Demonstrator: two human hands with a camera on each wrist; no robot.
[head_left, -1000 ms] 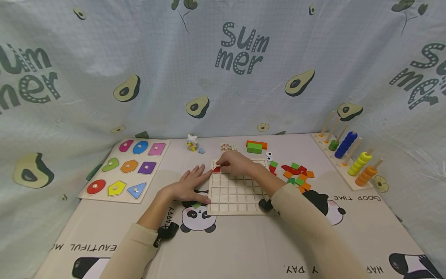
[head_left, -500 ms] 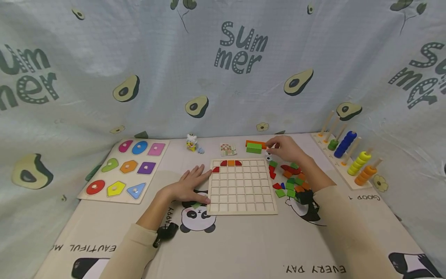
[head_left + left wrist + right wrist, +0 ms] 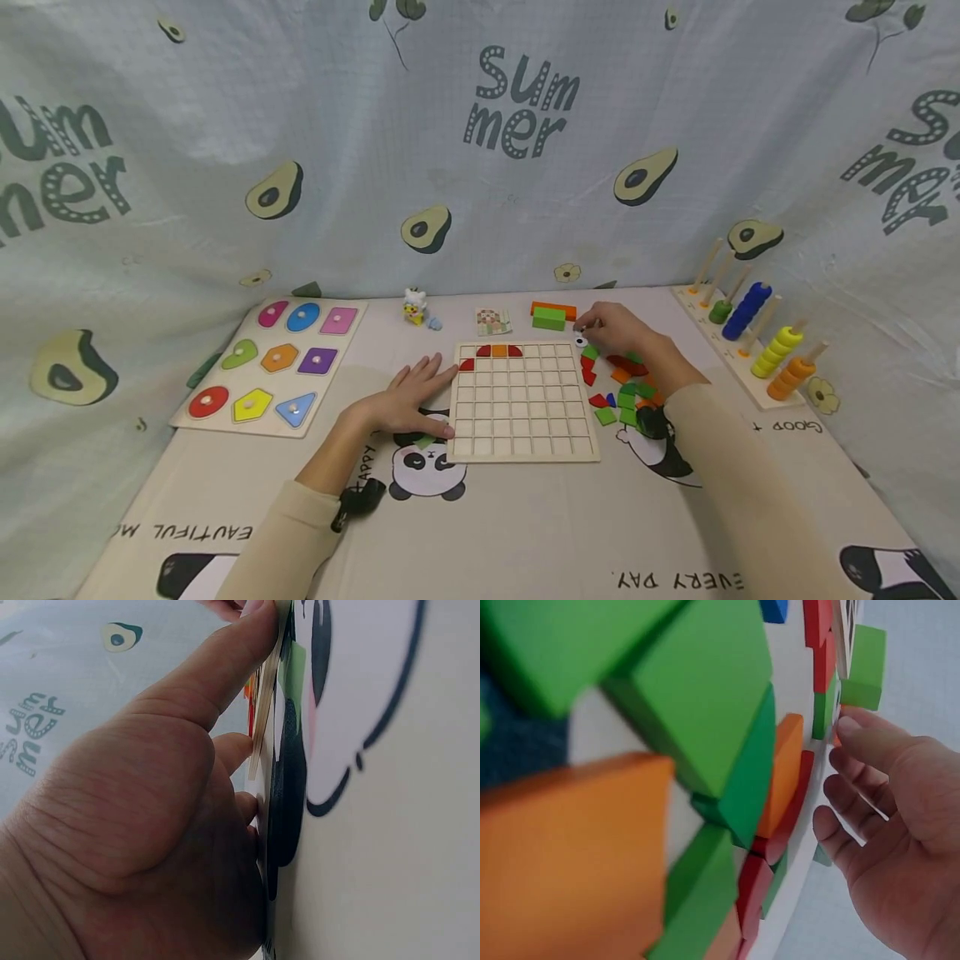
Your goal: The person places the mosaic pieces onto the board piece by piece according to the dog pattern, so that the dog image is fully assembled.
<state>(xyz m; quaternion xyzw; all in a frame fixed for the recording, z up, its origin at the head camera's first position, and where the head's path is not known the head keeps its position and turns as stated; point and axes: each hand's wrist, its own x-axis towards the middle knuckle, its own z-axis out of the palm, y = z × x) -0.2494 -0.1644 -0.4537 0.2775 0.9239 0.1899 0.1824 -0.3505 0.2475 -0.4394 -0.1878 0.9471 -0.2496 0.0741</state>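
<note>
A wooden grid board (image 3: 525,457) lies in front of me. An orange square (image 3: 499,351) sits between two rounded red pieces in its top row, with another red piece (image 3: 467,365) at the left of the second row. My left hand (image 3: 408,404) is spread on the cloth, thumb and index finger at the board's left edge. Beyond the board's far right corner, my right hand (image 3: 618,329) has thumb and index fingertips close together at the small white eye discs. One eye disc (image 3: 581,341) shows just below them; I cannot tell whether the fingertips hold the other.
Loose green, red and orange pieces (image 3: 627,400) lie right of the board. A green block (image 3: 548,318) and an orange block (image 3: 564,310) stand behind it, beside a picture card (image 3: 492,321). A shape puzzle (image 3: 255,392) is at left, a peg counting stand (image 3: 757,387) at right, a small figurine (image 3: 414,307) behind.
My right hand has left the red piece at the board's upper left, moved right to the eye discs, then lowered slightly there. My left hand has stayed in place.
</note>
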